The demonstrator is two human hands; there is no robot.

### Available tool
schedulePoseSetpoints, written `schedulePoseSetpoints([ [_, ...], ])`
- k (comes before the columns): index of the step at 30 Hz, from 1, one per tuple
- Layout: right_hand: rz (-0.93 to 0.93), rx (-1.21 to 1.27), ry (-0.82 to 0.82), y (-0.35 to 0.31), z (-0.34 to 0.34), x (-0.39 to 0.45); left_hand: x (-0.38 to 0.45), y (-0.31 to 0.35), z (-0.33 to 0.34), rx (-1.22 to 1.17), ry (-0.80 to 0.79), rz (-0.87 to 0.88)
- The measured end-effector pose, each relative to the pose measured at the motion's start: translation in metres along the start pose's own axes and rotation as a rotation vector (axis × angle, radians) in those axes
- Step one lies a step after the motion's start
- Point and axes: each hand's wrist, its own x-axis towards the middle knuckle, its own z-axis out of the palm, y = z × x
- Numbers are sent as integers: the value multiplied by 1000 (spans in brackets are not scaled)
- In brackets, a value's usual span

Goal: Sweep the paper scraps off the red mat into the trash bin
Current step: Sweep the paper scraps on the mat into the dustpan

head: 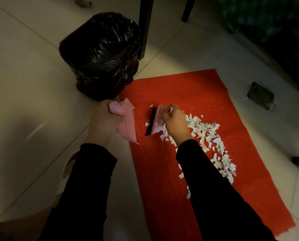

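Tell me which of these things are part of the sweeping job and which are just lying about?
In use: brush in right hand; dustpan in left hand; paper scraps; red mat; trash bin.

Lying about: dark block on floor; furniture legs; slipper.

The right hand [174,119] covers the pink brush's [156,119] handle — some paper scraps [213,136] lie hidden under the sleeve [214,188].
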Motion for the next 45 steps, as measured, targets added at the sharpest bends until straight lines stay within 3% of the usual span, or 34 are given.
schedulePoseSetpoints([
  [3,-38,-8,58,-4,-8,2,-3,2,8,-14,1,11],
  [11,-12,-21,-117,-8,-1,-2,-5,4,20,-13,-9,33],
  [17,-38,-111,38,-1,-17,2,10,-6,23,106,-176,-16],
  [22,-37,-91,-101,-4,-9,-5,0,1,27,58,-42,37],
  [30,-26,-225,94,1,-24,-4,5,-5,33,111,-99,55],
  [33,-48,-150,30,-5,-22,-7,0,-1,34,62,-43,51],
  [37,-26,-127,-73,-3,-13,-6,-5,2,39,23,-86,96],
  [45,2,-183,101,7,-33,-4,-5,1,43,-18,-89,100],
])
